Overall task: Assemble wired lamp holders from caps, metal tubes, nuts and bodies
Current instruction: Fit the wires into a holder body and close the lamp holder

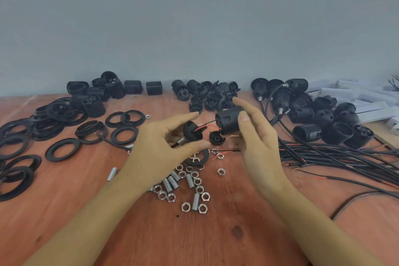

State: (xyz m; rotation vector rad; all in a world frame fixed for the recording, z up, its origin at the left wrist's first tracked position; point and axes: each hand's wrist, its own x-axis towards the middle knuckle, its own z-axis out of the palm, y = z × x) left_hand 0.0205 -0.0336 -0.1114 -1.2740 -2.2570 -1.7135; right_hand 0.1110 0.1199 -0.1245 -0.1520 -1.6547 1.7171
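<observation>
Closing cap onto body over the wires.

Gripping the domed cap (192, 134) in the left hand (159, 147), thumb under and forefinger over, with the metal tube (181, 141) poking out behind; pinching the threaded body (228, 123) in the right hand (257, 142), thumb on its near side. Held just apart above the surface (216, 239), joined only by the red and black wires (201, 126). Best to tuck that slack into the body first, line up both axes, then close the gap squarely so no wire gets nipped at the seam. Further out, leave the loose nuts (185, 204), rings (49, 153) and spare cables (323, 153) alone.
</observation>
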